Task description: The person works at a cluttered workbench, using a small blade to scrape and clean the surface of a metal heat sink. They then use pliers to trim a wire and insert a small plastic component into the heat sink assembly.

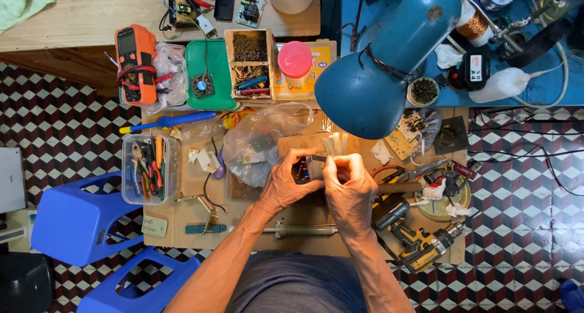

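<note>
My left hand (285,182) and my right hand (349,185) meet over the middle of a small cluttered workbench (182,225). Between them they grip a small dark part with pale metal strips (315,166); the left fingers wrap its left side and the right fingers pinch its top. What the part is cannot be told, since the fingers hide most of it. A blue desk lamp (380,63) hangs just above and beyond the hands.
A clear box of pliers (149,168) stands at the left, a crumpled plastic bag (261,139) beside the hands, a yellow cordless drill (420,240) at the right. An orange multimeter (136,62), green tray (208,57) and pink-lidded jar (295,62) sit farther back. Blue stools (79,222) stand at the left.
</note>
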